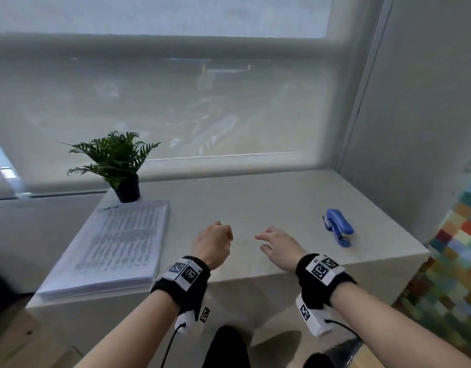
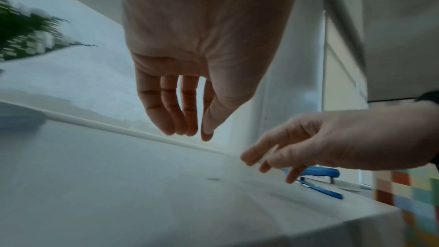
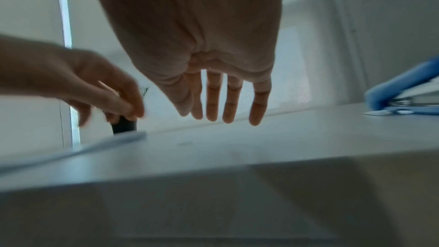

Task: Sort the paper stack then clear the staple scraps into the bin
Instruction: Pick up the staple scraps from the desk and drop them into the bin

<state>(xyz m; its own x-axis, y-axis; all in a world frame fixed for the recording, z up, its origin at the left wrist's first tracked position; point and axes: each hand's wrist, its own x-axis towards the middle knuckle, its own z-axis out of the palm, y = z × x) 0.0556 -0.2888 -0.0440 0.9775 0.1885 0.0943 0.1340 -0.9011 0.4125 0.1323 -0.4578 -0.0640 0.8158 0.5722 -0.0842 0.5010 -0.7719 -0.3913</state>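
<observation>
A thick stack of printed paper [image 1: 115, 251] lies on the left of the white table [image 1: 255, 197]; its edge also shows in the right wrist view [image 3: 95, 144]. Both hands hover over the middle of the table and hold nothing I can see. My left hand [image 1: 223, 232] hangs with fingers loosely curled, thumb close to the fingertips [image 2: 198, 134]. To its right, my right hand [image 1: 266, 240] has its fingers stretched out and slightly spread [image 3: 213, 117]. A small dark speck [image 2: 213, 179] sits on the tabletop below the hands; it is too blurred to identify.
A blue stapler [image 1: 338, 227] lies on the right part of the table, right of my right hand. A potted fern [image 1: 117, 166] stands behind the paper stack by the window. A wall closes the right side. Coloured checkered flooring [image 1: 455, 248] lies beyond the table's right edge.
</observation>
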